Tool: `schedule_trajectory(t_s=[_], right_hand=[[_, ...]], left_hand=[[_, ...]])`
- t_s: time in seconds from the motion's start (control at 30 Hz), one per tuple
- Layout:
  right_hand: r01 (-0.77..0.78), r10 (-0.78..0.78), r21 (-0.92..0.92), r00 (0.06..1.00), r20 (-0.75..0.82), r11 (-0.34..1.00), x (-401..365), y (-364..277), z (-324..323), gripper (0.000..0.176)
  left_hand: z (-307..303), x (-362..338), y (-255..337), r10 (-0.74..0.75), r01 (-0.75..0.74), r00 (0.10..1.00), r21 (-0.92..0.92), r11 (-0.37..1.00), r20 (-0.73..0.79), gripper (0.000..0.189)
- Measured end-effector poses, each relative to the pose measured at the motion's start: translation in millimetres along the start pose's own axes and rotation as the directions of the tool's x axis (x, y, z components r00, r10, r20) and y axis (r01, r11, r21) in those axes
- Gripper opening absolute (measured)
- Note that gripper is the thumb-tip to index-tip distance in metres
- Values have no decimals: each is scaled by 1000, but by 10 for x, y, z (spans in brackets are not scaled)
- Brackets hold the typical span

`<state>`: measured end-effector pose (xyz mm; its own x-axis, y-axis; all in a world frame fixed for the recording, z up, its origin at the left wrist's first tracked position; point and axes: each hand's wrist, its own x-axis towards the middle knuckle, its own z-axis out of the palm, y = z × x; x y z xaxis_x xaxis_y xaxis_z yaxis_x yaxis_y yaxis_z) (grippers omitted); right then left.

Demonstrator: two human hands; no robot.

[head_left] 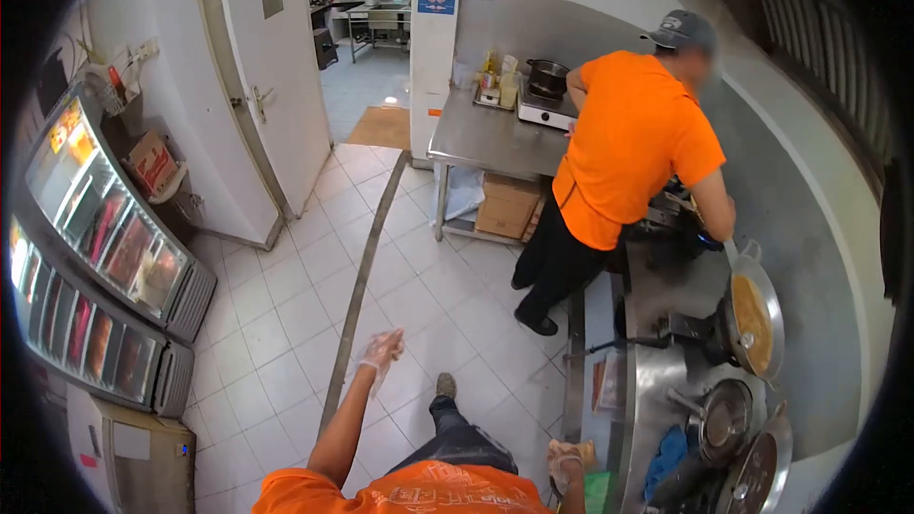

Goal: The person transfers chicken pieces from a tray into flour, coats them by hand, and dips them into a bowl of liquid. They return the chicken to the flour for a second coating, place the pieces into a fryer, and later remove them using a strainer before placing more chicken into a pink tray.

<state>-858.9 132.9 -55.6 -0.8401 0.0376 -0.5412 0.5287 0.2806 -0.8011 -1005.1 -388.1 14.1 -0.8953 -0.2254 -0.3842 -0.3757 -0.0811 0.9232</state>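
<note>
My left hand (382,352), in a clear plastic glove, hangs over the tiled floor (276,324) with its fingers curled; whether it holds anything is too small to tell. My right hand (569,457), also gloved, is low beside the stove counter's front edge, near a green object (598,490). A small light-brown thing shows at its fingers, too unclear to name. Right of it, on the counter (657,385), lie a blue cloth (666,457) and a pan with a strainer (721,422). A large wok (754,324) holds yellowish-brown liquid.
A co-worker (638,148) in orange stands at the stove, bent over it. Behind is a steel table (486,143) with a pot (547,78) on a burner. Lit display fridges (114,219) line the left side, near an open white door (271,76). Another wok (762,476) sits at lower right.
</note>
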Motion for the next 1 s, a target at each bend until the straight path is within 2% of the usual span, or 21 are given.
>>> schedule_trajectory(t_s=[0.03, 0.1, 0.13, 0.17, 0.2, 0.23, 0.3, 0.33, 0.37, 0.4, 0.43, 0.5, 0.53, 0.63, 0.7, 0.73, 0.8, 0.83, 0.9, 0.97, 1.0], right_hand=[[58, -47, -252, 998, 50, 966, 281, -266, 32, 23], [136, -124, 163, 989, -81, 977, 1239, -60, 222, 28], [125, -125, 3, 992, 10, 992, 1767, -162, 280, 27], [131, -116, -154, 988, 101, 979, 2241, -359, 397, 26], [156, -74, -428, 977, 202, 890, 2633, -706, 580, 23], [197, 2, -667, 959, 284, 719, 2982, -1098, 712, 20], [439, -206, -791, 898, 388, 426, 3525, -1943, 1220, 17], [671, -461, -566, 741, 489, 479, 3732, -2380, 1387, 17], [738, -455, -675, 600, 658, -4, 4290, -2615, 1672, 16], [852, -751, -521, 372, 546, 44, 4560, -2785, 1906, 15], [790, -627, -594, 540, 561, 150, 4869, -3101, 2188, 14], [792, -548, -599, 556, 625, 120, 5163, -4145, 2666, 13], [853, -602, -522, 415, 683, -4, 5104, -4738, 2807, 12], [814, -546, -539, 559, 624, 217, 5779, -5620, 3457, 10], [851, -562, -521, 464, 685, 68, 6034, -6460, 3671, 12], [866, -622, -467, 267, 736, -180, 6191, -6807, 3747, 13], [872, -719, -476, 256, 646, -117, 6739, -7377, 3974, 14], [869, -770, -444, 433, 468, 218, 6873, -7720, 4066, 17], [757, -710, -333, 649, 274, 563, 6884, -8420, 4092, 25], [748, -708, -347, 656, 262, 565, 7042, -9153, 4075, 29], [762, -721, -363, 638, 272, 537, 7247, -9433, 4053, 30]], left_hand=[[-277, 291, -469, 129, -118, 992, 308, 944, -15, 44], [-778, 455, -1108, 201, -134, 979, 794, 594, 15, 50], [-979, 387, -1490, -160, 214, 970, 325, 921, -184, 51], [-1270, 224, -1816, -172, 278, 959, 645, 712, -224, 46], [-1651, 98, -2433, -24, 107, 993, 827, 552, -112, 40], [-1726, -277, -2445, -182, 300, 953, 822, 485, -241, 38], [-1773, -704, -2322, -424, 641, 767, 554, 531, -481, 35], [-1752, -819, -2252, -511, 747, 657, 394, 535, -554, 33], [-1721, -851, -2160, -565, 801, 577, 276, 531, -589, 31], [-1686, -822, -2071, -604, 835, 514, 193, 516, -609, 30], [-1652, -747, -1988, -634, 857, 462, 129, 498, -621, 28], [-1633, -420, -1881, -652, 864, 430, 77, 497, -624, 25], [-1663, -210, -1843, -654, 865, 423, 63, 499, -628, 23], [-1943, 651, -1647, -619, 832, 455, 58, 552, -640, 19], [-2239, 1437, -1426, -580, 790, 505, 71, 610, -640, 16], [-2380, 1857, -1274, -568, 765, 518, 49, 643, -639, 14], [-2732, 2841, -917, -542, 691, 549, -21, 723, -636, 11], [-2870, 3280, -696, -500, 652, 594, 13, 758, -630, 10], [-3415, 4219, -696, 7, 244, 884, 474, 846, -467, 15], [-3389, 4811, 734, 112, 202, 952, 861, 467, -284, 24], [-3395, 5059, 1136, 76, 249, 932, 776, 580, -356, 26]])
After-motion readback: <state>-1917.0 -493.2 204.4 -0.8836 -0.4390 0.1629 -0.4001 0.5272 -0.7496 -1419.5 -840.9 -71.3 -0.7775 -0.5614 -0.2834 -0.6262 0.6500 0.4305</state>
